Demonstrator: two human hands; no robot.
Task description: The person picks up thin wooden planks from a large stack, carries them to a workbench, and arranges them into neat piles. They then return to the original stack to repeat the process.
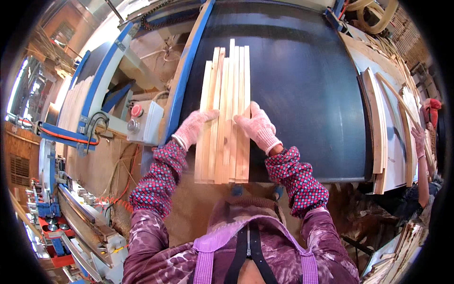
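Observation:
Several long, pale wooden strips lie side by side on a black conveyor belt, their far ends uneven and their near ends almost level at the belt's front edge. My left hand, in a pale pink knit glove, grips the bundle from its left side, fingers over the top. From the right side, my right hand, in a matching glove, presses against the strips with its thumb laid over them. Between them the two hands squeeze the strips together.
A blue rail borders the belt on the left, with a grey control box bearing a red button beside it. Boards stand stacked along the right. Another person's gloved hand touches wood at the far right.

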